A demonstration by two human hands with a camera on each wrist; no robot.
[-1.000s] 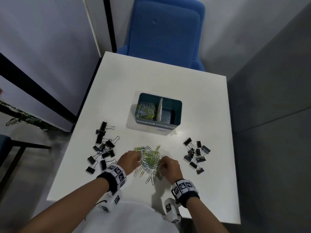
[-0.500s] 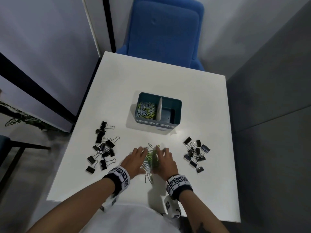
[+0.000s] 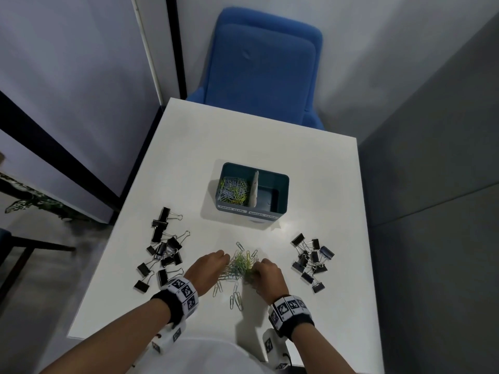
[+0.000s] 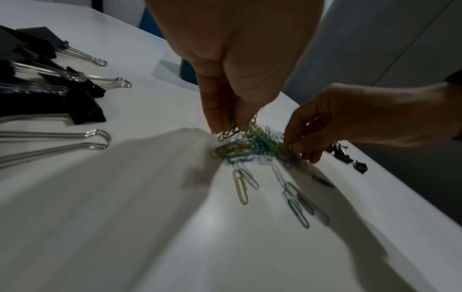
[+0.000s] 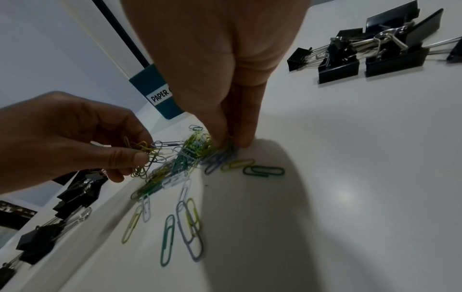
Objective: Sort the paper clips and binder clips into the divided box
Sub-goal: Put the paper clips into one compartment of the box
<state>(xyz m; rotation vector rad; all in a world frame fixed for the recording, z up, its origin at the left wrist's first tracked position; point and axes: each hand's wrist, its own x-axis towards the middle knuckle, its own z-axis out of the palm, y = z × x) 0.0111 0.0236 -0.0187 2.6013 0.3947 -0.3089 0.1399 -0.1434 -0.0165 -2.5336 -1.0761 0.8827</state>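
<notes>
A heap of coloured paper clips (image 3: pixel 241 263) lies on the white table (image 3: pixel 243 147) between my two hands. My left hand (image 3: pixel 209 267) pinches a bunch of clips (image 5: pixel 145 152) at the heap's left side, lifted a little off the table. My right hand (image 3: pixel 266 273) pinches clips (image 5: pixel 225 146) at the heap's right side, fingertips down on the table. Several loose clips (image 3: pixel 235 298) lie nearer to me. Behind the heap stands the teal divided box (image 3: pixel 279 211): paper clips (image 3: pixel 233 188) fill its left compartment, and its right compartment holds nothing I can see.
Black binder clips lie in two groups: a larger-clip group (image 3: pixel 162 249) left of my left hand and a smaller-clip group (image 3: pixel 312 260) right of my right hand. A blue chair (image 3: pixel 262 66) stands behind the table. Walls close in on both sides.
Both hands have swept inward, gathering the spread paper clips into a tighter heap, and their fingers now pinch bunches of clips from each side.
</notes>
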